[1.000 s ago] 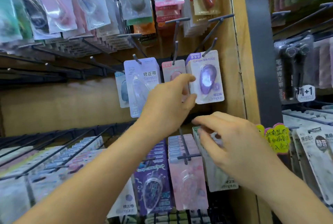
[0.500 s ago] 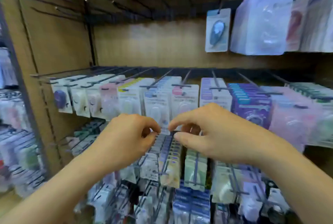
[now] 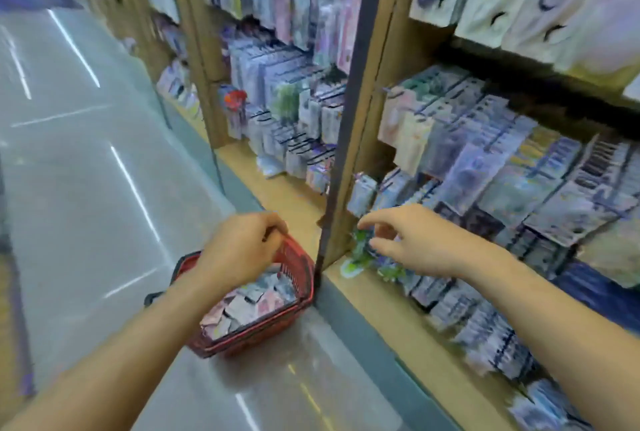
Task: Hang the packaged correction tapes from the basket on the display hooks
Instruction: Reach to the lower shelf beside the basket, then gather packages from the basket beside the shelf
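Both hands have dropped to the basket (image 3: 249, 337) for another pack: left hand (image 3: 242, 247) curled above it, grip unclear; right hand (image 3: 412, 243) loose and empty beside it.

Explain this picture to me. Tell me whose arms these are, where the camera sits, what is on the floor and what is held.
No machine here: these are a person's two bare arms, seen from a camera worn on the head, looking down. A red basket of packaged correction tapes stands on the floor beside display shelving hung with packets. The left hand is curled over the basket's rim; blur hides whether its grip holds anything. The right hand is loose and empty.
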Motion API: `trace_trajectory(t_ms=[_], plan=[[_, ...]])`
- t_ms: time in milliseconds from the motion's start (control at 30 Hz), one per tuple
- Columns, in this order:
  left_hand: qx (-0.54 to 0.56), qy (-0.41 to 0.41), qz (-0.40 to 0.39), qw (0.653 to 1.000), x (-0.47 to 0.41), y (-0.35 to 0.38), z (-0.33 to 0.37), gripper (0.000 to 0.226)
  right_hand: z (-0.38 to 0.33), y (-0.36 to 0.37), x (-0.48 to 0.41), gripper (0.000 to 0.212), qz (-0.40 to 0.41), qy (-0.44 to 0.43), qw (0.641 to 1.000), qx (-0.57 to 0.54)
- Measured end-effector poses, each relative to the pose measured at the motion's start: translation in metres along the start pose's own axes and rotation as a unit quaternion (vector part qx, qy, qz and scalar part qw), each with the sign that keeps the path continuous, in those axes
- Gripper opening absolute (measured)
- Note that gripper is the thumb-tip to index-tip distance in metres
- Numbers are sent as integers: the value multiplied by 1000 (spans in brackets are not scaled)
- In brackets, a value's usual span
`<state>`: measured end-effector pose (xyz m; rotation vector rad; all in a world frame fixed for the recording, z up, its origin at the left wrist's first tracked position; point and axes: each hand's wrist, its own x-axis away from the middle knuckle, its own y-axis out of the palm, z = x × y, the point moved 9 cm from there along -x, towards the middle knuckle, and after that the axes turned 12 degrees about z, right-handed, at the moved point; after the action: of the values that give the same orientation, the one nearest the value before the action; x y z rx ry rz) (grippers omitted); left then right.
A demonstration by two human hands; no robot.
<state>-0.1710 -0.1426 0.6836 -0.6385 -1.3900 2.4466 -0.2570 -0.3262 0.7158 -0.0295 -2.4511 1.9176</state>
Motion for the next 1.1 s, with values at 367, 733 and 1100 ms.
trace_trajectory(t_ms=[367, 733, 1100], plan=[[-47, -328, -72, 941, 66, 101, -277, 20, 8, 215, -143, 43, -118, 15, 990, -74], [-52, -463, -125, 876, 51, 230, -408, 29, 69, 429, -269, 53, -224, 142, 954, -140], [1, -445, -229, 866, 34, 513, -567, 41, 68, 727, -321, 64, -286, 190, 924, -169]])
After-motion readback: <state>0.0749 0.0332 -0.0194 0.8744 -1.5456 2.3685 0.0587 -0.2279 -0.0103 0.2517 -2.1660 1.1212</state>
